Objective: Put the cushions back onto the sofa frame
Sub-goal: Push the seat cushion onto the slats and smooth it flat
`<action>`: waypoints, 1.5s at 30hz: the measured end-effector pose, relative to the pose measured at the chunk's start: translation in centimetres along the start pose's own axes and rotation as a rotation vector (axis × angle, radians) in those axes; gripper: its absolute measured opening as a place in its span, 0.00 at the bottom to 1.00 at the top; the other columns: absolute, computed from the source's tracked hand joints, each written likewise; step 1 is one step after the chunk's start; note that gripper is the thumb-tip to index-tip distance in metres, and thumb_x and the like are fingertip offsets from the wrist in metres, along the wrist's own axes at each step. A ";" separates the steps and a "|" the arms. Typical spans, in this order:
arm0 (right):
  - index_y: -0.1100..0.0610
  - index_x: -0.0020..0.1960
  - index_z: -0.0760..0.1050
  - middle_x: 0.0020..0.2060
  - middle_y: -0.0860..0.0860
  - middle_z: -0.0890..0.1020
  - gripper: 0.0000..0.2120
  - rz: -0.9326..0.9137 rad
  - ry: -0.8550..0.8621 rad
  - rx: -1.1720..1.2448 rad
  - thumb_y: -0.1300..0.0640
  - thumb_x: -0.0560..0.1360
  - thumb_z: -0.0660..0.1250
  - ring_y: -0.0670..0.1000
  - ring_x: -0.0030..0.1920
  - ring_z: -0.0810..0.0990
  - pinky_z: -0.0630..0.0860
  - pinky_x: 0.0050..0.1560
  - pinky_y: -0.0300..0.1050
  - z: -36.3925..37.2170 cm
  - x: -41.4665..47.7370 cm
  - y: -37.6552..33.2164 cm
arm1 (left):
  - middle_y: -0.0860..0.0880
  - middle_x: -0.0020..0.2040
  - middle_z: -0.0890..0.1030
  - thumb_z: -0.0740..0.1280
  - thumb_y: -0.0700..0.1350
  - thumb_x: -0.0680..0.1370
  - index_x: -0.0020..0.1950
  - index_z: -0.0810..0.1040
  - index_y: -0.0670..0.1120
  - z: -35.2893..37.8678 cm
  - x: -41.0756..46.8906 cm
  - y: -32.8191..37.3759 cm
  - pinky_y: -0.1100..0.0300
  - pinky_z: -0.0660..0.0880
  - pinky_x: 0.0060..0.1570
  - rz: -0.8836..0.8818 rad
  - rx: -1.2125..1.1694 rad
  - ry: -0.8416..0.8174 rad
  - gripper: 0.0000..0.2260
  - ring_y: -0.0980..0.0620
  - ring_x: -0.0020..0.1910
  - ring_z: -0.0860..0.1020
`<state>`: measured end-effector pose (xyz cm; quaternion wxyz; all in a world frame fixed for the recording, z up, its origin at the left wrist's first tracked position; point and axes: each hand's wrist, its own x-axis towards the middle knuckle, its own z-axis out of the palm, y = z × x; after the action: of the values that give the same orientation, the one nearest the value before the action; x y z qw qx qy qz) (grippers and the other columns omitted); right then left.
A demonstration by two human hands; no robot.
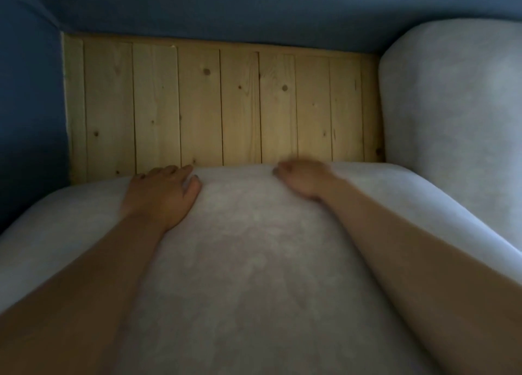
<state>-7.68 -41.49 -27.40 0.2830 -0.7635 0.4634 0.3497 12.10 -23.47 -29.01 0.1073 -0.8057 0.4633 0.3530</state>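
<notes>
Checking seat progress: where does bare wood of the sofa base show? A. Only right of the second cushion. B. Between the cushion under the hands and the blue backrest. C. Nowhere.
B: wooden slats lie bare between the cushion under the left hand and right hand and the blue backrest.

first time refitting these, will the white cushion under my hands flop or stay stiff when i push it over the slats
Probably fairly stiff: the cushion looks thick and round-edged, barely denting under the left hand and right hand. Likely light for its bulk, if foam. Its fuzzy cover may drag on the bare wooden slats.
</notes>
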 end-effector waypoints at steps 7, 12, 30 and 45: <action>0.48 0.79 0.53 0.79 0.50 0.57 0.28 0.004 -0.036 0.041 0.39 0.82 0.46 0.53 0.77 0.56 0.54 0.76 0.55 -0.5 -0.5 1.6 | 0.49 0.74 0.69 0.41 0.59 0.81 0.77 0.64 0.53 -0.3 -0.3 0.1 0.51 0.65 0.67 0.001 0.017 0.001 0.28 0.47 0.71 0.69; 0.50 0.79 0.55 0.78 0.51 0.59 0.29 0.070 -0.082 0.135 0.38 0.82 0.48 0.54 0.77 0.58 0.54 0.75 0.55 -1.0 0.2 2.4 | 0.50 0.75 0.68 0.45 0.58 0.82 0.77 0.63 0.53 -0.3 -0.1 0.3 0.51 0.63 0.69 -0.008 0.004 -0.006 0.25 0.48 0.72 0.67; 0.52 0.76 0.61 0.75 0.54 0.64 0.30 0.175 -0.012 -0.066 0.37 0.81 0.45 0.56 0.73 0.64 0.60 0.70 0.57 -0.7 0.4 5.6 | 0.49 0.75 0.68 0.41 0.60 0.81 0.78 0.63 0.53 -0.1 0.2 -0.2 0.51 0.63 0.68 -0.003 0.010 -0.009 0.29 0.47 0.72 0.67; 0.46 0.78 0.55 0.78 0.52 0.57 0.32 0.381 -0.014 -0.103 0.33 0.78 0.44 0.59 0.77 0.56 0.54 0.73 0.63 -2.3 1.3 10.2 | 0.49 0.74 0.70 0.46 0.58 0.82 0.77 0.64 0.53 0.1 0.4 -0.1 0.51 0.64 0.67 -0.003 -0.008 0.001 0.26 0.47 0.71 0.68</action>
<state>-15.89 -48.06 -28.18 0.1755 -0.6730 0.5790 0.4255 12.24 -23.62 -29.34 0.1043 -0.8071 0.4605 0.3545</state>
